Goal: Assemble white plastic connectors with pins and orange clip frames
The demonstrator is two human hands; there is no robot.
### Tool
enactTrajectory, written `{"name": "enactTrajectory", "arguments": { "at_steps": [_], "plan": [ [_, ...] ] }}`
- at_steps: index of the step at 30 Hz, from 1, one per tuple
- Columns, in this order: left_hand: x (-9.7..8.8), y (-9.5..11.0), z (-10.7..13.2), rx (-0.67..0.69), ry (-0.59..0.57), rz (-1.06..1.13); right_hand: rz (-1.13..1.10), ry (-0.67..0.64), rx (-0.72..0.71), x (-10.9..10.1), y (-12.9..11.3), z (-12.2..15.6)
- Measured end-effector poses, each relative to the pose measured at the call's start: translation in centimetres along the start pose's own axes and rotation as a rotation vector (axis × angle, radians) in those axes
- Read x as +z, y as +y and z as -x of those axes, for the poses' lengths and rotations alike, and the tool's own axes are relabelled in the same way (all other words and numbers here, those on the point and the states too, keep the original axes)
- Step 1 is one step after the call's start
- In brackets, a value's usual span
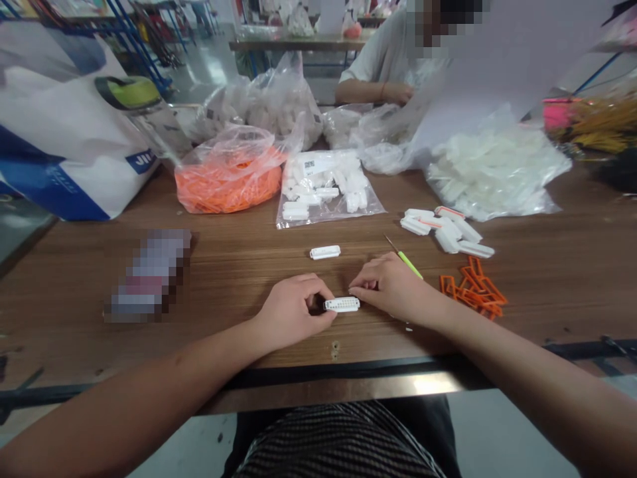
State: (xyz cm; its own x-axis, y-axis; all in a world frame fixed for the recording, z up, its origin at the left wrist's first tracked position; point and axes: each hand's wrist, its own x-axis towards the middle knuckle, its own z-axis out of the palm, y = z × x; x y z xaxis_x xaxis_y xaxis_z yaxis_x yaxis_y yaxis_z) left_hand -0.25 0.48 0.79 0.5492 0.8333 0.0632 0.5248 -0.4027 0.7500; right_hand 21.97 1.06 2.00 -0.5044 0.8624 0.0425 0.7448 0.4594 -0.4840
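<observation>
Left hand [291, 312] pinched the white connector housing [344, 305] by its left end, near the tabletop's [239, 265] front edge. Right hand [393, 285] curled alongside, grip unclear. Housing seemed light, stiff, slick; best held by its ends.

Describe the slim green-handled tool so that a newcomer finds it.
On the brown wooden table, find the bare right hand. Just beyond it lies the slim green-handled tool, its thin tip pointing away. Unlike nearby white plastic blocks and orange plastic frames, its handle is green.
</observation>
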Motion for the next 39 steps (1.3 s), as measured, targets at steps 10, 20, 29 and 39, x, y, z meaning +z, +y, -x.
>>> {"name": "enactTrajectory", "arguments": {
  "at_steps": [10,20,29,39],
  "plan": [
    [0.1,0.0,0.1,-0.007,0.006,-0.030,-0.170,-0.009,0.146,0.1,-0.1,-0.3],
    [0.2,0.3,0.0,0.010,0.036,-0.025,-0.111,0.046,-0.072,-0.6,-2.7,0.6],
    [0.4,0.0,-0.1,0.031,0.049,-0.046,0.020,0.080,-0.125,0.1,-2.7,0.4],
    [0.5,0.2,-0.1,0.023,0.061,-0.045,0.221,0.152,-0.245,1.1,-2.6,0.7]
  ]
}}
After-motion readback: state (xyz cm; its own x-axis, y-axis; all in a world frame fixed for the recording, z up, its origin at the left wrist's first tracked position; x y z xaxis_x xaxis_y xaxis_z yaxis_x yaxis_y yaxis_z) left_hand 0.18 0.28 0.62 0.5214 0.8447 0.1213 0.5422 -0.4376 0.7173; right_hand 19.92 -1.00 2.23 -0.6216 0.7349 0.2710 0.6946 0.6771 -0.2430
